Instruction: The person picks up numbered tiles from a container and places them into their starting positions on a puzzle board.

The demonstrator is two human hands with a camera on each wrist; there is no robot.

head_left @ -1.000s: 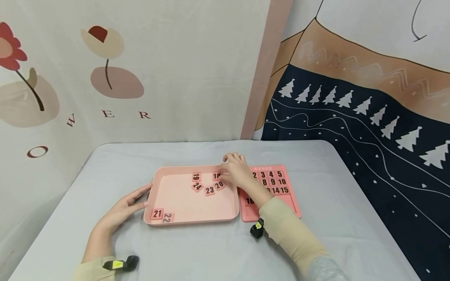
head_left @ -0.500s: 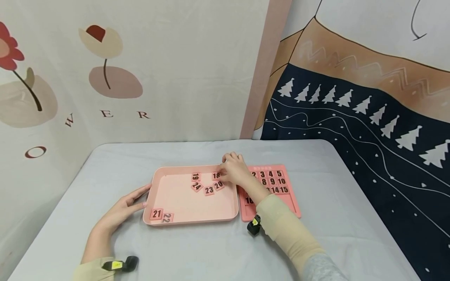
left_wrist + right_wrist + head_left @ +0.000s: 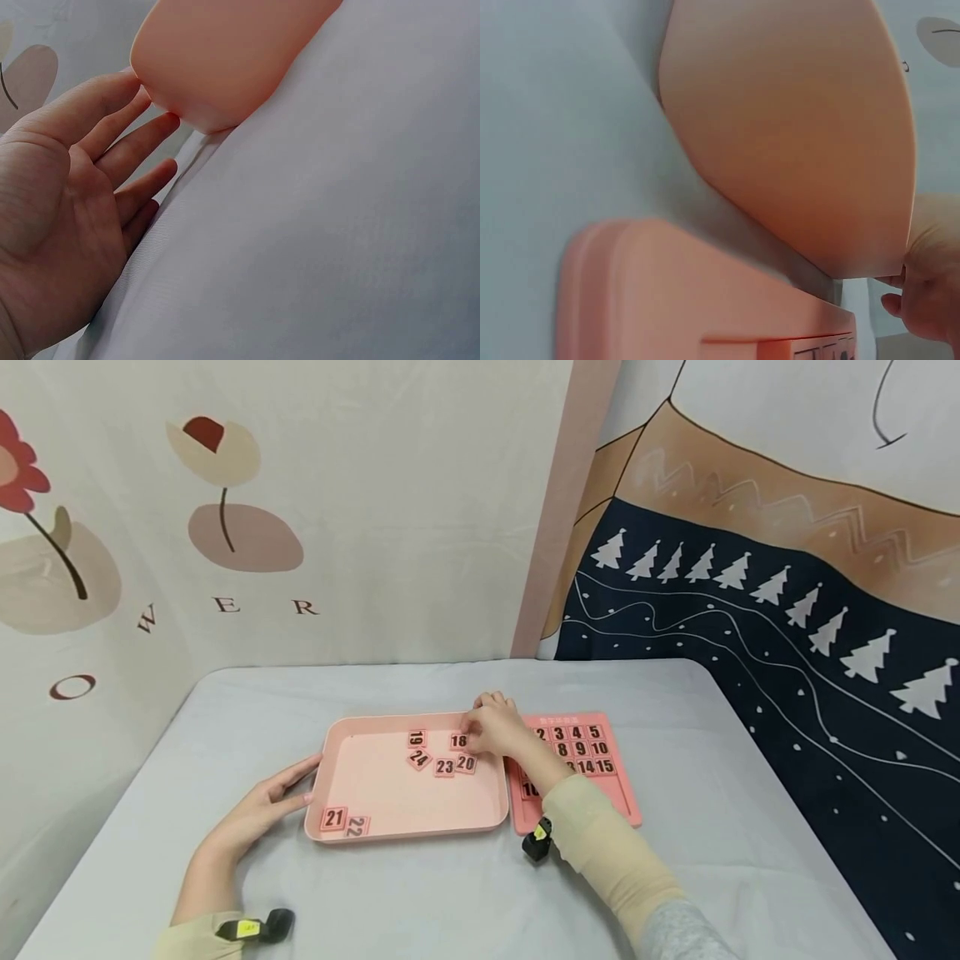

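A pink tray (image 3: 405, 802) lies on the table, with several loose number tiles in it. My left hand (image 3: 258, 814) rests against its left end; in the left wrist view, the thumb and fingertips (image 3: 169, 124) touch the tray's corner, the fingers fairly straight. Over the tray's far right corner, my right hand (image 3: 498, 727) has thumb and forefinger at the right side of the number tile marked 18 (image 3: 457, 742), seemingly pinching it. Just below are tiles 20 (image 3: 466, 764) and 23 (image 3: 445, 767). In the right wrist view the tray wall (image 3: 795, 135) hides the right fingertips.
Right of the tray lies a pink number board (image 3: 622, 797) with rows of numbered tiles, partly covered by the right forearm. Tiles 19 (image 3: 417, 739) and 24 (image 3: 419, 760) lie at the tray's back. Tiles 21 (image 3: 333, 818) and 22 (image 3: 357, 826) lie at its near left corner.
Tile 18 has shifted slightly down and left with the right fingers. Tile 20 has moved a little toward the near side and turned straighter. The left hand stays put.
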